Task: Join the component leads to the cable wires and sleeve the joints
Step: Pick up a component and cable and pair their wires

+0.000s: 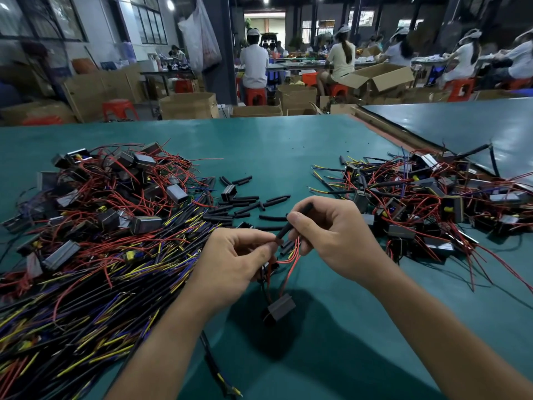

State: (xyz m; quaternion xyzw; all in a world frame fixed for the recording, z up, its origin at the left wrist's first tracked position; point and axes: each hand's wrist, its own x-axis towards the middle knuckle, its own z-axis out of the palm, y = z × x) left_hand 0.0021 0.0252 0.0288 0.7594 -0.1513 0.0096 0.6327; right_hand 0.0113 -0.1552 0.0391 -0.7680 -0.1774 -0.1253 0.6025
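Black cables with yellow and purple-blue wire ends, tangled with small grey box-shaped components on thin red leads, form a broad heap (101,226) on the left of the green-topped work table (259,145). Just right of it lies a scatter of short black sleeve pieces (248,203). In front of those, the left hand (230,261) is curled, thumb and forefinger pinching the near end of a bundle of wires, though the exact spot is hidden by the fingertips. The red leads (291,264) run down from that pinch to a dark grey block-shaped component (279,308), which seems to hang just above the mat. The right hand (331,238) is also curled, gripping a long black sleeve tube (306,209) that slants down toward the left fingertips until its lower end touches them. The step in hand looks like sleeving: the tube is being threaded over the joined wires. The next move probably calls for the left pinch to hold the wires straight and together while the right hand slides the tube along until the bare joint is covered. Farther right sits a second heap of components with red leads and black sleeved cables (432,203), likely the finished pieces.
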